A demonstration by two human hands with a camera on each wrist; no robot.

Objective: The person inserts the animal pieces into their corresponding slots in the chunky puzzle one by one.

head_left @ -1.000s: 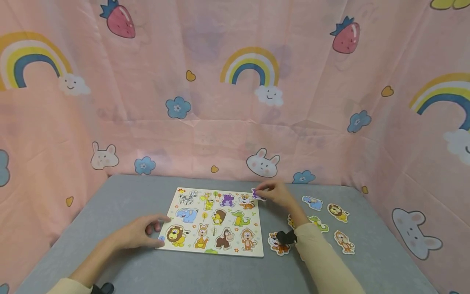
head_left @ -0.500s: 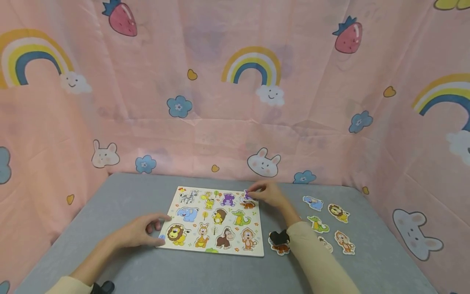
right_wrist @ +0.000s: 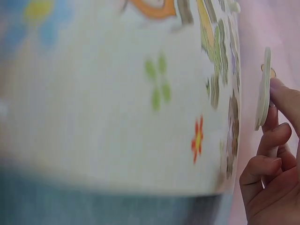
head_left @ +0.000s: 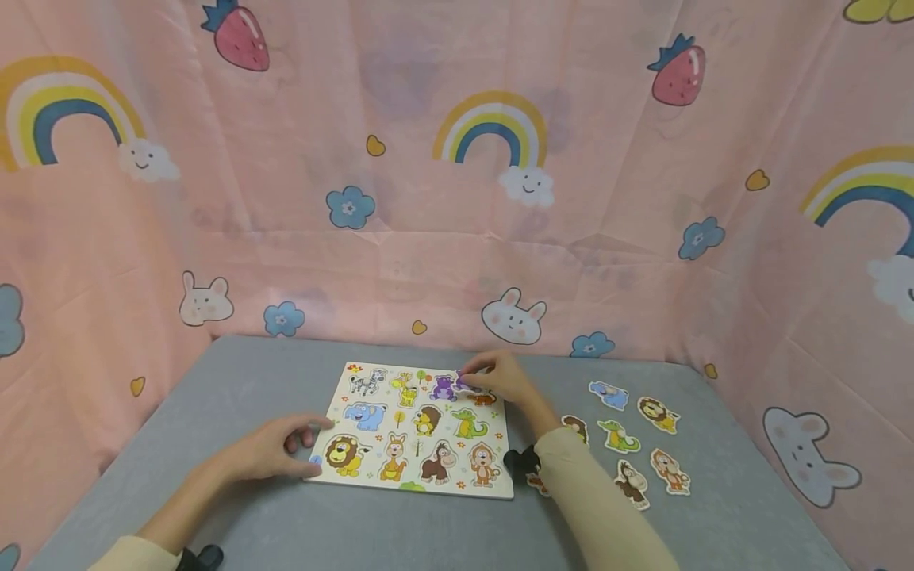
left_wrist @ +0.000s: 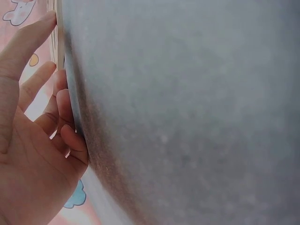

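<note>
A white puzzle board printed with animals lies on the table. My left hand rests at its left edge, thumb and index fingertip touching the rim apart from each other; the left wrist view shows the other fingers of this hand loosely bent. Over the board's upper right, my right hand pinches a purple animal puzzle piece, partly hidden by the fingers. In the right wrist view the piece appears edge-on between thumb and fingers of the hand, raised off the board.
Loose animal pieces lie right of the board: an elephant, a lion, a crocodile, a monkey, a gorilla and others partly under the right forearm. A pink curtain surrounds the grey table.
My right hand has carried the purple piece leftward, from beyond the board's upper right corner to beside the printed purple animal. The left hand stays at the board's edge.
</note>
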